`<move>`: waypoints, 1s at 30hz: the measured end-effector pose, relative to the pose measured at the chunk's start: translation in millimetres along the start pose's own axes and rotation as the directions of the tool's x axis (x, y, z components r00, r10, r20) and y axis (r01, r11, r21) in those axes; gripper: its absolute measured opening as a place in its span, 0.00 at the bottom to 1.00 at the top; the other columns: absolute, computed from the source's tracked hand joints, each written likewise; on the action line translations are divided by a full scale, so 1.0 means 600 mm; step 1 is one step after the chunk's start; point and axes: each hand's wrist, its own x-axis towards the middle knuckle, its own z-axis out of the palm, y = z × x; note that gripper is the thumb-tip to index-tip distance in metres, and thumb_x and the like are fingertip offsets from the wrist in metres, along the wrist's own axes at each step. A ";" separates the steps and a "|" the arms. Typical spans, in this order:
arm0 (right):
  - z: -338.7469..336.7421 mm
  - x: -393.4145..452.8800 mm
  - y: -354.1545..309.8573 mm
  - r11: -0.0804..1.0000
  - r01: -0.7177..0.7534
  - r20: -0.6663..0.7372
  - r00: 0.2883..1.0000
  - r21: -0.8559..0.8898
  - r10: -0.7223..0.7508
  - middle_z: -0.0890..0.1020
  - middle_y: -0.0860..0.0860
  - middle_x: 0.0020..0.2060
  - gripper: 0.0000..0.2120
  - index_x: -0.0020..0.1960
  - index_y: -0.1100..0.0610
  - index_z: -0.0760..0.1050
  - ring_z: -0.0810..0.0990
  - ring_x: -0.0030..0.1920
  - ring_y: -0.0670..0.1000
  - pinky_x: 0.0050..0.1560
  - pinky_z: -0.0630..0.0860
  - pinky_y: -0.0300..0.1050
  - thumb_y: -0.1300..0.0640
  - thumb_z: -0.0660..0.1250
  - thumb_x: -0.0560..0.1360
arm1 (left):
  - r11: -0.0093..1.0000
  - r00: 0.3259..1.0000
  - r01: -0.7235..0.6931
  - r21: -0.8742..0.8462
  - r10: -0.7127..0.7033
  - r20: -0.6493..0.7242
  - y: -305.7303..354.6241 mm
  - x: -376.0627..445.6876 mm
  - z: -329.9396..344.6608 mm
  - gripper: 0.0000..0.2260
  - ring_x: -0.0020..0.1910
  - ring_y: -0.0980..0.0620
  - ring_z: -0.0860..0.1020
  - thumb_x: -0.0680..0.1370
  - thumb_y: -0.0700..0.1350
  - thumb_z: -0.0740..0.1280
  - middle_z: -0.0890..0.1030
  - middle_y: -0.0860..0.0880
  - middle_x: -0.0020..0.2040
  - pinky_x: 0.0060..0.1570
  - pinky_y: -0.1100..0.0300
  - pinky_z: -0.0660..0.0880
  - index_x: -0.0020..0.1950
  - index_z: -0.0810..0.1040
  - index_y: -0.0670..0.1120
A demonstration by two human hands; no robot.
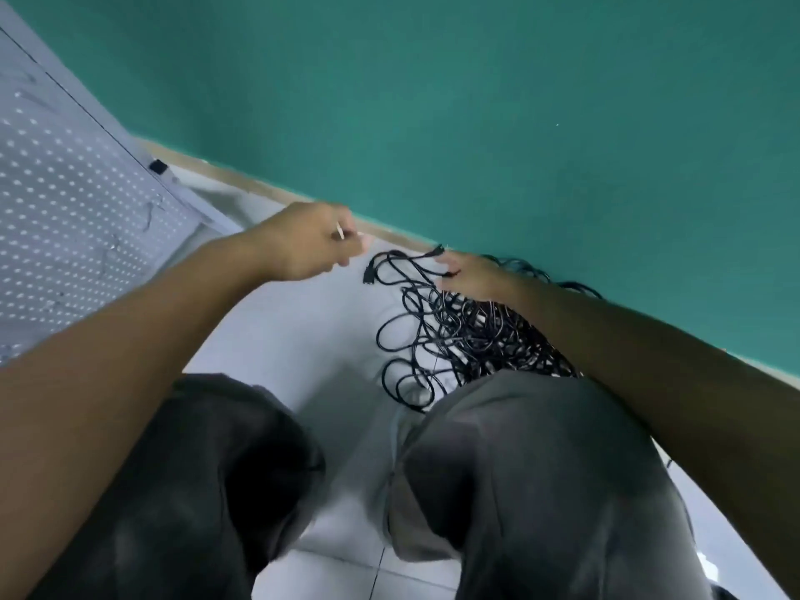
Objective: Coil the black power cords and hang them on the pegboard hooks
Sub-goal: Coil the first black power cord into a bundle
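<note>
The white pegboard (65, 201) is leaning far to the left of the cord pile, and small metal hooks (149, 216) are sticking out of it. You are crouching, and your knees in grey trousers (519, 448) are showing just below the pile. Your left hand (303, 242) is hovering just left of the pile, and its grip is pinching a thin white tie (340, 232) between curled fingers. The black power cords (450, 331) are lying in a messy heap of loops on the white floor (294, 339), right against the bottom of the green wall (476, 101). Your right hand (472, 275) is reaching into the top of the pile. Its fingers are curling onto a cord near a plug end (435, 252), but I cannot tell if that grip is really closing on it.
</note>
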 end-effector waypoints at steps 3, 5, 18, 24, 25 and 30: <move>-0.002 0.041 0.006 0.996 -0.081 0.054 0.995 0.025 0.080 0.64 0.56 0.79 0.33 0.81 0.43 0.56 0.68 0.75 0.60 0.73 0.65 0.62 0.38 0.63 0.80 | 0.996 1.000 0.001 0.090 0.000 -0.008 -0.027 0.018 -0.012 0.14 0.48 0.47 0.81 0.82 0.58 0.65 0.84 0.50 0.47 0.53 0.52 0.78 0.52 0.78 0.47; 0.006 0.073 0.021 0.989 -0.145 0.081 0.987 0.026 0.142 0.60 0.55 0.81 0.34 0.80 0.39 0.53 0.64 0.77 0.61 0.75 0.62 0.65 0.32 0.59 0.79 | 0.997 1.000 0.020 0.076 -0.019 -0.017 -0.037 0.035 -0.016 0.14 0.48 0.48 0.81 0.81 0.59 0.64 0.83 0.51 0.47 0.51 0.52 0.78 0.52 0.77 0.49; 0.053 0.216 0.034 0.911 -0.303 0.152 0.951 0.279 0.269 0.46 0.51 0.83 0.44 0.81 0.35 0.43 0.48 0.81 0.64 0.75 0.49 0.75 0.19 0.48 0.71 | 0.997 1.000 -0.010 0.070 0.009 0.007 -0.018 0.088 -0.005 0.12 0.45 0.60 0.77 0.82 0.59 0.64 0.80 0.57 0.46 0.46 0.62 0.74 0.51 0.79 0.52; 0.061 0.143 0.000 0.819 -0.090 -0.080 0.983 0.566 0.163 0.55 0.49 0.82 0.31 0.80 0.42 0.59 0.54 0.81 0.58 0.77 0.54 0.67 0.31 0.54 0.81 | 0.999 0.999 0.037 0.000 -0.037 0.005 -0.013 0.071 -0.008 0.12 0.49 0.50 0.81 0.81 0.59 0.65 0.81 0.52 0.50 0.39 0.59 0.72 0.54 0.78 0.51; 0.057 0.126 -0.014 0.811 -0.041 -0.137 0.980 0.583 0.147 0.55 0.48 0.82 0.30 0.80 0.45 0.62 0.54 0.81 0.56 0.78 0.53 0.63 0.34 0.55 0.82 | 0.999 0.999 0.039 -0.003 -0.039 0.002 -0.010 0.066 -0.007 0.13 0.49 0.49 0.81 0.81 0.58 0.65 0.82 0.51 0.50 0.39 0.59 0.72 0.55 0.78 0.50; -0.002 -0.009 -0.103 0.811 0.226 -0.283 0.956 0.540 -0.078 0.61 0.50 0.77 0.25 0.77 0.60 0.66 0.61 0.73 0.42 0.67 0.52 0.31 0.48 0.58 0.85 | 0.996 0.994 0.069 -0.048 -0.073 -0.084 0.013 0.026 -0.009 0.12 0.51 0.47 0.81 0.82 0.56 0.66 0.82 0.48 0.53 0.41 0.58 0.73 0.57 0.79 0.49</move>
